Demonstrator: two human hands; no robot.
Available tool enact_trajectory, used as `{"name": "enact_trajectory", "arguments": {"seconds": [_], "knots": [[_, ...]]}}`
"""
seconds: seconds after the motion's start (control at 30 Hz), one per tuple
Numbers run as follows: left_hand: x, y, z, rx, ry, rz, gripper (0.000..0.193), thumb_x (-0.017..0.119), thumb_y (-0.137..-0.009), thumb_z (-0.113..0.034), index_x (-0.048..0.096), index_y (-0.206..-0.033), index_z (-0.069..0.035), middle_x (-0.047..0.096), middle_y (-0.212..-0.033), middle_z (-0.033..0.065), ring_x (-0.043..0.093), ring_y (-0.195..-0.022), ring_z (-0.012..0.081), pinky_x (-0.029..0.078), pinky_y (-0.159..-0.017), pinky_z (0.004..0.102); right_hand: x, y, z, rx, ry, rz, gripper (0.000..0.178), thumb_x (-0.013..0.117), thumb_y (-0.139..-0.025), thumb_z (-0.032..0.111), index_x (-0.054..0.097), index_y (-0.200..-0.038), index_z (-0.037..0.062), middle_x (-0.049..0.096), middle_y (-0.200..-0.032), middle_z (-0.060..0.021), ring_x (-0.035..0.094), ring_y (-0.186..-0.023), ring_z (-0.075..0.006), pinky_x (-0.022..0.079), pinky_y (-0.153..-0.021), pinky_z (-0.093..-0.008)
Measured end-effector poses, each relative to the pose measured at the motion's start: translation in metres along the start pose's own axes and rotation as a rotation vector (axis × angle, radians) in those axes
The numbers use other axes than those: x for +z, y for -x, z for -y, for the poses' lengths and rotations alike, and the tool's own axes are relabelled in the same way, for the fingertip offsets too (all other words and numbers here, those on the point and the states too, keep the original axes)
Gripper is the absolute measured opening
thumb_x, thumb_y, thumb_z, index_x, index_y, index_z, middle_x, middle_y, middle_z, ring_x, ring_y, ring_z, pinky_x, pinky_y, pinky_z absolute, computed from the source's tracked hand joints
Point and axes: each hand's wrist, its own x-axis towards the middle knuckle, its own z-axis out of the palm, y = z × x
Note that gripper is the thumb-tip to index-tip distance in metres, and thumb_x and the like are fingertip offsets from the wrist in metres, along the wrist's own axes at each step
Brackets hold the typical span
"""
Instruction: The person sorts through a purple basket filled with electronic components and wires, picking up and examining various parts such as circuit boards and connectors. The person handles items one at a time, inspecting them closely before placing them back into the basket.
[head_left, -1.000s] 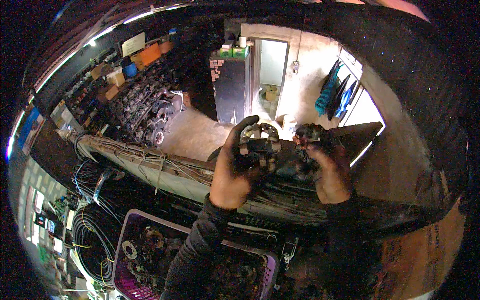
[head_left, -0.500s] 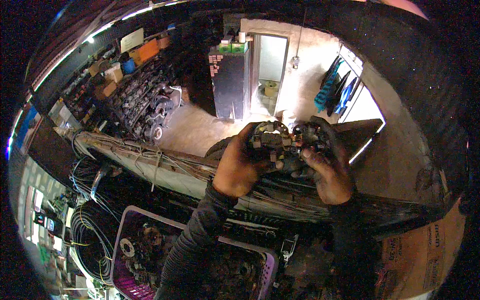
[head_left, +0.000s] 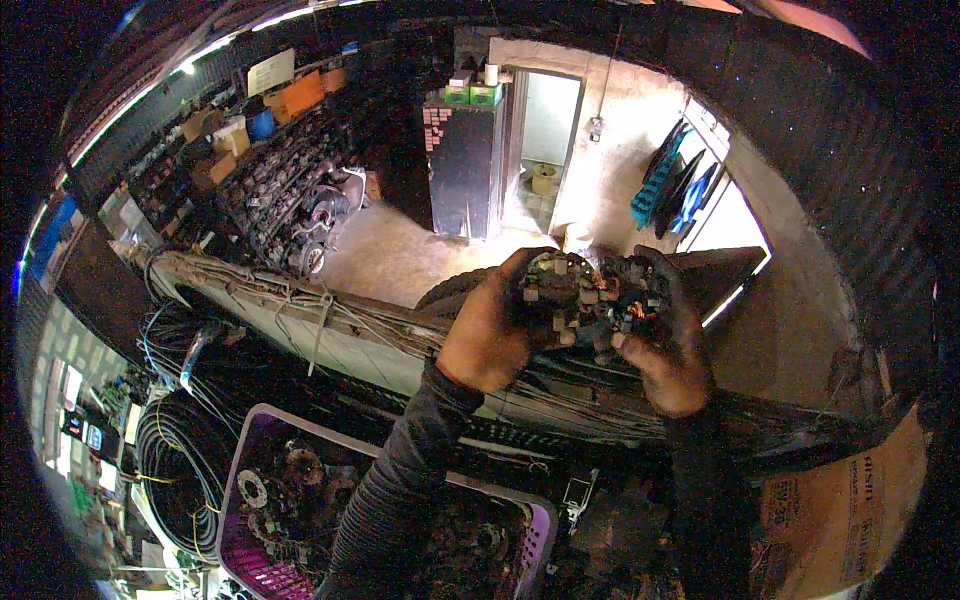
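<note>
Dim workshop all round me, with bright light by a doorway (head_left: 550,130) and over a stretch of bare floor (head_left: 385,260). My fingers are bent partway, spread to the width of what they grip. My left hand (head_left: 487,335) has hold of a round, dark metal part (head_left: 555,290) by its outer edge, thumb on the near side. My right hand (head_left: 672,365) grips a second dark, grimy piece (head_left: 645,285) with coppery glints low on it, fingers wrapped behind and thumb in front.

A second ago these two were well apart, with a gap of light between them; now I have them side by side, level, up in front of me. Whether their edges really touch I can't tell, as it's too dark there. For the work in hand, I judge it puts both pieces under one look.

Beyond my left knuckles shows the curve of a tyre (head_left: 455,292). Below my hands runs a ledge strung with wires (head_left: 325,320). Nearer me, under my left sleeve (head_left: 400,490), sits a purple basket (head_left: 541,540) of similar dark parts, a pale ring (head_left: 252,488) among them. Coiled black cable (head_left: 180,475) lies left of it, and a cardboard box (head_left: 840,520) to my right.
</note>
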Motion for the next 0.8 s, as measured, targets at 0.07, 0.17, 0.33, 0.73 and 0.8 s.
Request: {"name": "enact_trajectory", "arguments": {"seconds": [0.07,0.17,0.33,0.73,0.8], "knots": [[-0.003,0.001,0.001,0.045,-0.218,-0.003,0.065,0.061,-0.089,0.019,0.042,-0.146,-0.005,0.064,-0.133,0.0092,0.068,-0.115,0.02,0.061,-0.093,0.0345,0.0,0.0,0.002,-0.034,0.061,-0.017,0.088,0.076,-0.081,0.01,0.033,-0.157,0.0025,0.059,-0.139,-0.0149,0.059,-0.127,-0.0273,0.053,-0.1,-0.0388],[-0.008,0.001,0.004,-0.01,-0.166,-0.015,0.07,0.064,-0.089,0.017,0.037,-0.15,-0.004,0.064,-0.135,0.0107,0.067,-0.117,0.02,0.059,-0.095,0.0341,-0.001,0.0,0.006,-0.025,0.136,-0.01,0.085,0.076,-0.082,0.012,0.036,-0.156,0.0026,0.059,-0.138,-0.0144,0.057,-0.128,-0.0273,0.047,-0.108,-0.0407],[-0.012,0.005,0.005,-0.001,-0.315,-0.009,0.084,0.069,-0.087,0.016,0.027,-0.157,-0.003,0.063,-0.136,0.0107,0.064,-0.12,0.0203,0.055,-0.1,0.0346,-0.003,0.002,0.007,-0.059,0.14,0.016,0.076,0.076,-0.085,0.005,0.039,-0.151,0.0031,0.06,-0.136,-0.0119,0.058,-0.128,-0.0256,0.044,-0.113,-0.0415],[-0.012,0.003,-0.018,0.131,-0.65,0.166,0.089,0.078,-0.081,0.01,0.033,-0.157,-0.001,0.059,-0.144,0.0103,0.059,-0.126,0.0185,0.05,-0.106,0.0334,-0.01,-0.001,-0.004,-0.002,-0.049,0.064,0.073,0.078,-0.086,0.006,0.041,-0.149,0.0028,0.06,-0.136,-0.0117,0.058,-0.127,-0.0247,0.045,-0.112,-0.0433],[-0.012,0.003,-0.018,0.133,-0.651,0.174,0.089,0.079,-0.081,0.01,0.034,-0.157,-0.001,0.059,-0.144,0.0101,0.059,-0.127,0.0183,0.05,-0.107,0.0331,-0.009,0.0,-0.006,-0.03,-0.064,0.053,0.072,0.079,-0.085,0.007,0.043,-0.147,0.0032,0.061,-0.135,-0.0119,0.058,-0.127,-0.0252,0.045,-0.111,-0.0436]]}}
